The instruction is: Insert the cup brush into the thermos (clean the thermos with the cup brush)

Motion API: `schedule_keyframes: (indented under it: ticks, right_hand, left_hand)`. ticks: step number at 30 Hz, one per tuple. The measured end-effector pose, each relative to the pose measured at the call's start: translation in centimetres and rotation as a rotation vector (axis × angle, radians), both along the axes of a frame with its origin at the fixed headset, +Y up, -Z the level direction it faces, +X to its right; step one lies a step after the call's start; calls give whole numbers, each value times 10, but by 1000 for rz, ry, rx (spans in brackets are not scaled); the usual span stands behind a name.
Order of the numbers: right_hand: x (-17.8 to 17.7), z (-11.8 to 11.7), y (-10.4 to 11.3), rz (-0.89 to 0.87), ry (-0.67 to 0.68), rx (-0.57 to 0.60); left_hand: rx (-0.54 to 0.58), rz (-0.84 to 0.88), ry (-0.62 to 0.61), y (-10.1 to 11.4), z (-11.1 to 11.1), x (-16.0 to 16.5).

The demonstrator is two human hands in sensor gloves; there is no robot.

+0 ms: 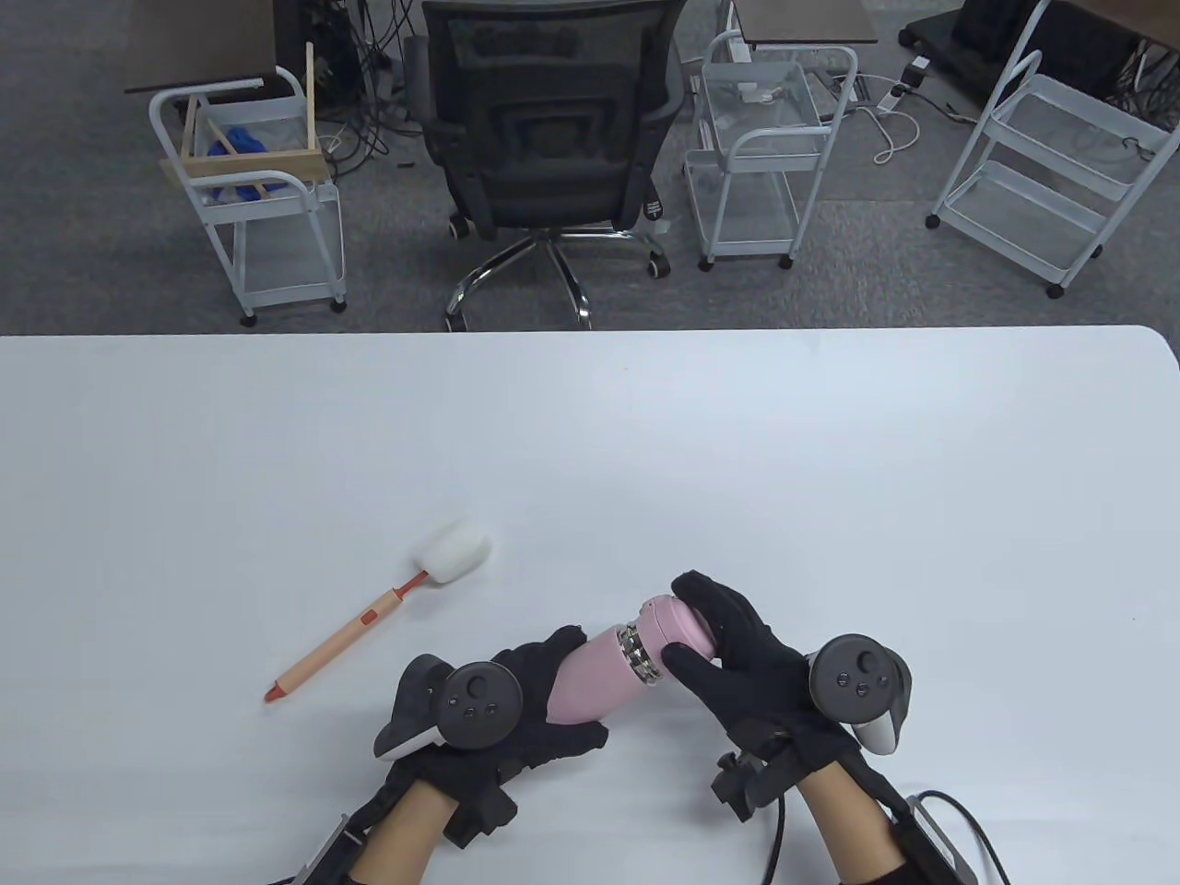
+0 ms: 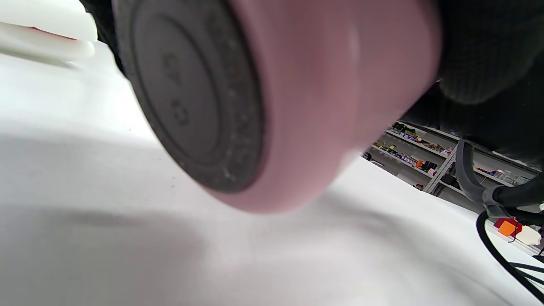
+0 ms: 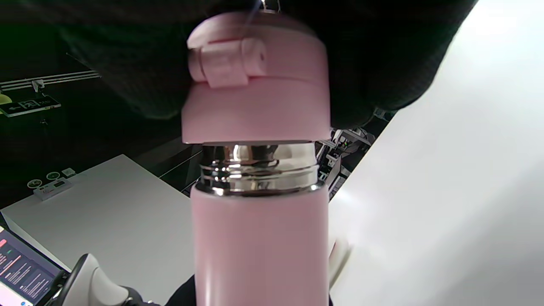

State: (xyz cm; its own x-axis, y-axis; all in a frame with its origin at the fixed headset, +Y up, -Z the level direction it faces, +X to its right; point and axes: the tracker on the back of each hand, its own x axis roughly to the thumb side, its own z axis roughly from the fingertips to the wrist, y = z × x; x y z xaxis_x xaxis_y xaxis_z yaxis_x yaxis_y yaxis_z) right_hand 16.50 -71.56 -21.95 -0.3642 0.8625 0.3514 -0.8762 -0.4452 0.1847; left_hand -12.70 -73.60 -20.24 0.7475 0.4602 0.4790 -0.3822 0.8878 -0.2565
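Both hands (image 1: 544,691) grip thermos (image 1: 608,678); R on lid (image 1: 678,627).

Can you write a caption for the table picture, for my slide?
Both hands, left and right, hold the pink thermos, its lid partly unscrewed; the brush waits on the table.

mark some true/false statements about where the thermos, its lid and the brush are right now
1. The left hand holds the body of the pink thermos. True.
2. The cup brush is already inside the thermos. False: it lies on the table, left of the hands, untouched.
3. The right hand grips the lid. True.
4. The lid has been removed and set aside. False: it sits at the thermos mouth, with the metal threads showing.
5. The thermos stands upright. False: it is held tilted.
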Motion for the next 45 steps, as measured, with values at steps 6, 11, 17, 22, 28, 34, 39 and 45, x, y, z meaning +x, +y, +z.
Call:
schedule_keyframes:
  ticks: [6,11,17,22,28,34,39,45]
  right_hand:
    - [-6,0,-2,-8,50,-13]
    - [-9,3,-5,13,-39,-30]
    - [-15,7,-8,109,-195,-58]
    - [-18,8,-6,199,-293,-10]
    - [-5,0,-2,62,-47,-72]
    - [16,-16,-2,-152,315,-235]
    - [13,-19,-4,-87,449,-246]
    - [7,-17,-5,16,387,-214]
  left_hand:
    - [-20,27,-17,2,2,3]
    - [36,-4,13,5,4,5]
    - [104,-95,33,6,6,11]
    - [79,-65,26,4,6,13]
    - [30,18,-8,3,2,6]
    - [-40,74,-92,-1,-4,-4]
    - [-50,64,-119,-1,-5,-6]
    - [-29,33,-115,2,-3,-7]
